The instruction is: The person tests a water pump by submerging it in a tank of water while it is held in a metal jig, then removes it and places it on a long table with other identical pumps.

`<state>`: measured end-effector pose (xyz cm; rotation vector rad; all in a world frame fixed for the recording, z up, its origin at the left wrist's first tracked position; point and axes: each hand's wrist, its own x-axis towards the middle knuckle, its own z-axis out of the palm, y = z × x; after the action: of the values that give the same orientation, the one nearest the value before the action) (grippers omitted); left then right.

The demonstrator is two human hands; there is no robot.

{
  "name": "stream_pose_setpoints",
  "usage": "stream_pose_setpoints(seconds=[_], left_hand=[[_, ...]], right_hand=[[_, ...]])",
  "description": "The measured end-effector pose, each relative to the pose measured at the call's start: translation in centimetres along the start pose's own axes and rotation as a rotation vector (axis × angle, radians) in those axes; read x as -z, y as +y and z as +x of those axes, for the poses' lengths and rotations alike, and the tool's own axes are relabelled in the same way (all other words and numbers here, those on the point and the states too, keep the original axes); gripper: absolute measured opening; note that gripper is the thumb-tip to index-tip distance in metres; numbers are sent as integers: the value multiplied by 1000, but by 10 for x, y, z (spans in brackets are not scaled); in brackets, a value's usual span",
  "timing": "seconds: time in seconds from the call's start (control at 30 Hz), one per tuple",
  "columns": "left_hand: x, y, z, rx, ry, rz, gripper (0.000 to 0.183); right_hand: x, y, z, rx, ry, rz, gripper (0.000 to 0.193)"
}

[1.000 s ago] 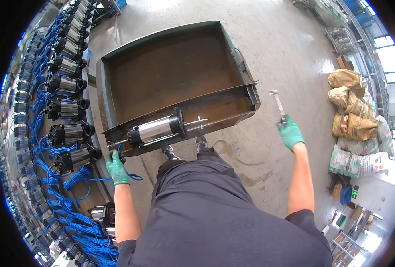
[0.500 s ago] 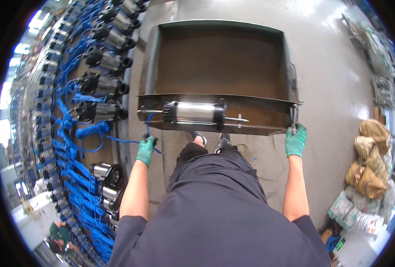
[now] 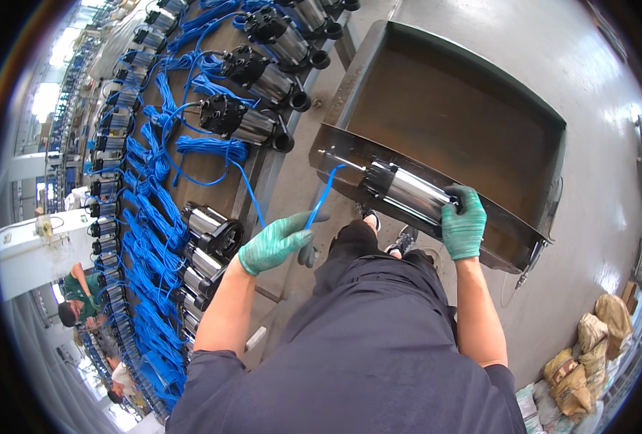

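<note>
Pump (image 3: pixel 411 195) sits over the narrow near trough of the tank, lying on its side and slanting from far left to near right. Largest around it is the bench (image 3: pixel 212 194), which runs along the left side from near to far. Next comes the tank (image 3: pixel 466 101), an open metal box right of the bench, with a broad brown far compartment and a partition dividing it from the trough. Tan sacks (image 3: pixel 614 318) are heaped on the floor at near right, well apart from the tank. At the left edge, past the bench, a person in a green top (image 3: pixel 82 293) bends forward. Other pumps (image 3: pixel 241 123), silver with black ends, lie in a row along the bench's right edge, with another group nearer, beside blue bundles (image 3: pixel 147 267) of cable. Both hands wear green gloves. Right hand (image 3: pixel 464 223) grasps the pump's right end, fingers curled over it and thumb to the left. Left hand (image 3: pixel 281 242) is between bench and pump, partly closed, with the cable (image 3: pixel 326 194) pinched lightly near the thumb; some of its fingers point down and are partly hidden. One stretch of this blue cable rises to the pump's left end, another leads back to the bench. Smallest, a metal tool (image 3: pixel 527 269) hangs at the tank's near right corner.
</note>
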<state>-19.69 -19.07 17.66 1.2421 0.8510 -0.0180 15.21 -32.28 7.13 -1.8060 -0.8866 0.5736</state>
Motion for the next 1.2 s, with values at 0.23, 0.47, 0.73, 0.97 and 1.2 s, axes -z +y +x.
stream_pose_setpoints(seconds=[0.23,0.47,0.73,0.97,1.2], left_hand=[[-7,10,-7,-54,121,-337,53],[-23,58,60,-245,55,-507,59],[59,35,172,-298,386,530,30],[32,29,287,-586,579,1044,18],[38,2,324,-400,562,1121,23]], right_hand=[[22,-5,10,-240,33,168,29],[100,-31,35,-195,189,225,24],[122,-5,115,-28,253,-311,23],[85,61,170,-77,84,-537,19],[46,126,192,-94,57,-564,14]])
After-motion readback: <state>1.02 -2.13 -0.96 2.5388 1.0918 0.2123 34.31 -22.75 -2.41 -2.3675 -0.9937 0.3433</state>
